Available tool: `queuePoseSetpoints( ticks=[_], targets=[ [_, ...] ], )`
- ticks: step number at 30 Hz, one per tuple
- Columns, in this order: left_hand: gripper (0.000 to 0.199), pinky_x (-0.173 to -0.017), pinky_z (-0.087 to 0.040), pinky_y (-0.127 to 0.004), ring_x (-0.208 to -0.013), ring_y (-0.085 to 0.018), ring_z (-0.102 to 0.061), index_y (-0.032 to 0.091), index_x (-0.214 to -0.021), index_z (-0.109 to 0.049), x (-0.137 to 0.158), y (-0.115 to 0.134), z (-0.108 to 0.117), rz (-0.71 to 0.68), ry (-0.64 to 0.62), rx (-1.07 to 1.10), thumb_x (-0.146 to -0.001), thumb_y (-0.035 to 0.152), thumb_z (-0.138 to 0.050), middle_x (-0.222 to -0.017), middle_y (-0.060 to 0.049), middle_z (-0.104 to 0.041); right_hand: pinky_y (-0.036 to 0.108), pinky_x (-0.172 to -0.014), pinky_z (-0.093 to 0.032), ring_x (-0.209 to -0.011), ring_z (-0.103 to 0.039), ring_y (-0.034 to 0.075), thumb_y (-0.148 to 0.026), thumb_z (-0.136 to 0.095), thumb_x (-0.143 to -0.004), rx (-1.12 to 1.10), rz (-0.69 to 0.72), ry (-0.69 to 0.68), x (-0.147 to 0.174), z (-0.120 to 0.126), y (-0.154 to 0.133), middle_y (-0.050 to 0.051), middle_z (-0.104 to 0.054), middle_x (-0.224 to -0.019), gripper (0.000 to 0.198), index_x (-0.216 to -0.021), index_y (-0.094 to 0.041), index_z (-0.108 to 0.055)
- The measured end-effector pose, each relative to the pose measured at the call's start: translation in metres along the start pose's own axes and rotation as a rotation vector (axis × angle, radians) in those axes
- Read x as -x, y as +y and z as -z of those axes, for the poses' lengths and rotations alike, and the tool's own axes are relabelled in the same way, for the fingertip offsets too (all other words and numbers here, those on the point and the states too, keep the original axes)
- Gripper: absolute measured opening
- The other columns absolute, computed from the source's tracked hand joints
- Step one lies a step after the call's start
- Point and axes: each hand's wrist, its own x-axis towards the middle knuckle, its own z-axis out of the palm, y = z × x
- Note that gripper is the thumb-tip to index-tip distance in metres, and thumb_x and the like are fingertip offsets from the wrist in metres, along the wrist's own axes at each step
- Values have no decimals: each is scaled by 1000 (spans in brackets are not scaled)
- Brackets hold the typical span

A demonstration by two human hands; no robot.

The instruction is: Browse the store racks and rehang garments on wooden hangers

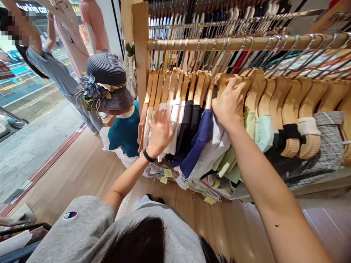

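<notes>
My right hand (229, 102) is closed over the tops of wooden hangers (256, 86) in the middle of the rack. Below it hang a white printed shirt (210, 149) and a navy blue garment (196, 144). My left hand (160, 133), with a black band on its wrist, is in front of the white garments (175, 113) at the rack's left end. Motion smears its fingers, so whether it touches or grips any cloth is unclear. Black garments (185, 128) hang between the two hands. Pale green tops (264, 131) are right of my right hand.
A wooden rail (246, 43) carries the hangers from a wooden post (141, 54). Left of the post stands a figure in a dark hat (106, 78) and teal top. Folded garments with yellow tags (168, 173) lie low under the rack. Mannequins (94, 25) stand by the shopfront.
</notes>
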Motion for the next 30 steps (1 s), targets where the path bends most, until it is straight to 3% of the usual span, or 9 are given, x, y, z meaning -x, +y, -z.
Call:
queuePoseSetpoints(
  ticks=[5,9,11,17,19,22,26,30],
  targets=[
    [32,-104,-43,-56,-128,-36,-50,21,-124,-69,-26,-42,27,58,-28,-157,-102,20,-46,-138,-15,-61,47,-111,-37,-134,-48,34,-2,-54,-89,24,27,27,-4,-2,-4,27,-45,-146,66,-151,-1,-34],
    [29,-101,-43,-56,-123,-37,-49,22,-121,-71,-29,-43,27,25,-70,-141,-102,26,-49,-133,-16,-62,50,-110,-39,-132,-49,31,-8,-55,-92,-60,33,2,-11,-1,5,19,-49,-146,70,-156,-12,-29],
    [29,-99,-44,-56,-122,-38,-49,23,-122,-69,-28,-44,24,11,-77,-125,-102,26,-49,-132,-16,-61,50,-112,-38,-134,-45,30,-11,-58,-90,-65,77,44,-14,-1,11,15,-48,-147,68,-154,-17,-35],
    [29,-100,-44,-57,-122,-38,-50,24,-122,-67,-28,-53,18,-12,-44,-50,-102,26,-46,-128,-16,-61,42,-107,-41,-126,-50,29,0,-64,-78,12,66,62,-10,6,15,18,-52,-137,69,-144,-9,-46],
    [30,-102,-44,-56,-123,-37,-51,23,-126,-64,-24,-42,16,-26,-14,-8,-103,30,-47,-128,-15,-61,40,-105,-43,-124,-52,28,2,-64,-80,2,44,50,-11,8,11,18,-53,-136,67,-143,-8,-46],
    [36,-105,-44,-50,-122,-32,-53,19,-136,-59,-8,-6,13,-132,-16,77,-104,33,-47,-130,-16,-60,37,-107,-42,-125,-52,27,5,-66,-79,11,38,68,-14,14,2,20,-52,-137,63,-139,-4,-49],
    [49,-105,-44,-45,-125,-31,-54,23,-148,-51,16,46,1,-348,-136,174,-103,41,-54,-142,-16,-54,37,-113,-39,-126,-51,26,4,-65,-80,5,52,117,-11,27,-4,19,-54,-137,62,-139,-5,-49],
    [49,-105,-43,-47,-130,-36,-52,29,-146,-55,23,63,-17,-428,-223,160,-98,35,-62,-152,-15,-48,36,-116,-40,-131,-49,25,-7,-64,-85,-27,64,118,11,37,2,19,-51,-142,64,-145,-9,-43]
  ],
)
